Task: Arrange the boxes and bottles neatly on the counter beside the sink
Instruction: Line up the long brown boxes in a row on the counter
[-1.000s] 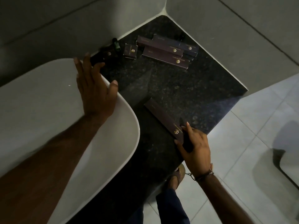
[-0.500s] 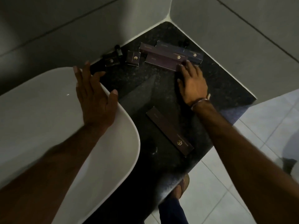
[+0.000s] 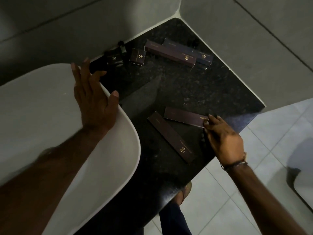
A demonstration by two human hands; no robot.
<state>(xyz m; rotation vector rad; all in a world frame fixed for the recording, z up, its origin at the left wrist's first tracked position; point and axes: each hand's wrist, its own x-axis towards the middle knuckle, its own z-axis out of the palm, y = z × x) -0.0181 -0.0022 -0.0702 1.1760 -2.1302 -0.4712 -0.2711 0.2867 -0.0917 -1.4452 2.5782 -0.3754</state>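
My left hand (image 3: 94, 106) lies flat and open on the rim of the white sink (image 3: 42, 107). My right hand (image 3: 223, 139) pinches the right end of a long dark box (image 3: 184, 117) near the front of the black counter (image 3: 194, 87). A second long dark box (image 3: 171, 138) lies slanted just left of it, their near ends almost touching. At the back corner two more long boxes (image 3: 169, 53) (image 3: 201, 55) lie side by side. Left of them are a small box (image 3: 138, 56), a dark small box (image 3: 113, 58) and a dark bottle (image 3: 122, 48). Another dark bottle (image 3: 195, 42) stands behind the long boxes.
Grey tiled walls (image 3: 245, 39) close the counter's back corner. The counter's front edge drops to a pale tiled floor (image 3: 237, 192), where my sandalled foot (image 3: 185, 190) shows. A white fixture (image 3: 304, 184) sits at the lower right.
My right hand went from the front box to the back stack, then drew one long box forward beside the slanted one. The left hand stayed on the sink rim.
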